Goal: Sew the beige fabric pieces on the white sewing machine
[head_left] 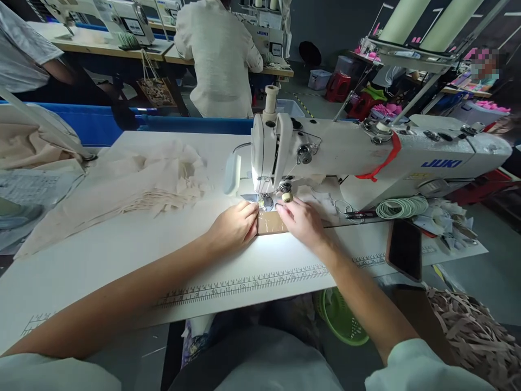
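Beneath the needle of a white sewing machine (pixel 309 146), my two hands sit close on either side of the presser foot (pixel 266 202). My left hand (pixel 234 224) has its fingers drawn together at the foot's left side; what lies under the fingertips is hidden. On the right, my right hand (pixel 303 224) pinches at the edge of a pale cream fabric (pixel 319 200), which spreads over the machine bed behind it. A brown plate (pixel 272 224) with light marks shows between the hands. Left of them, a layered pile of cream fabric pieces (pixel 163 190) rests on the white table (pixel 195 271).
A printed ruler (pixel 260 282) runs along the table's front. To the right lie a phone (pixel 404 250), a coil of pale cord (pixel 402 207) and fabric scraps (pixel 445 220). A green basket (pixel 342 317) stands below. Another person (pixel 222 60) sits ahead.
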`<control>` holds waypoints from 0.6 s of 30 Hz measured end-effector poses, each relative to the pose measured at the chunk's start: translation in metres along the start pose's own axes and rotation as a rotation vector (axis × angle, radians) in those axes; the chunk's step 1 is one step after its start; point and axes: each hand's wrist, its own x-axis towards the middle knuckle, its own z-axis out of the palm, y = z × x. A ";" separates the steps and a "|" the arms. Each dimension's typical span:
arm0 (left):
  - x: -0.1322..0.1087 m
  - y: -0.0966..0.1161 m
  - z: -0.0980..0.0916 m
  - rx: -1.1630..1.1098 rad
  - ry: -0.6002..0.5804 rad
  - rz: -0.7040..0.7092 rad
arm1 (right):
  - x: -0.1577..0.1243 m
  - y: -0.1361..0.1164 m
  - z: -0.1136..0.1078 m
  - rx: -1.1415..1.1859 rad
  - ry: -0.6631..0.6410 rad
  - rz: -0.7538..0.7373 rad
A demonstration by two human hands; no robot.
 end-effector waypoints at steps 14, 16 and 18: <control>0.005 -0.003 -0.001 0.070 -0.022 0.028 | 0.013 0.004 0.000 -0.007 -0.019 0.152; 0.007 -0.005 -0.001 0.067 -0.056 0.007 | 0.014 0.003 0.002 -0.037 -0.020 0.173; 0.009 -0.006 -0.001 0.059 -0.079 -0.025 | 0.016 0.003 0.003 -0.059 -0.014 0.191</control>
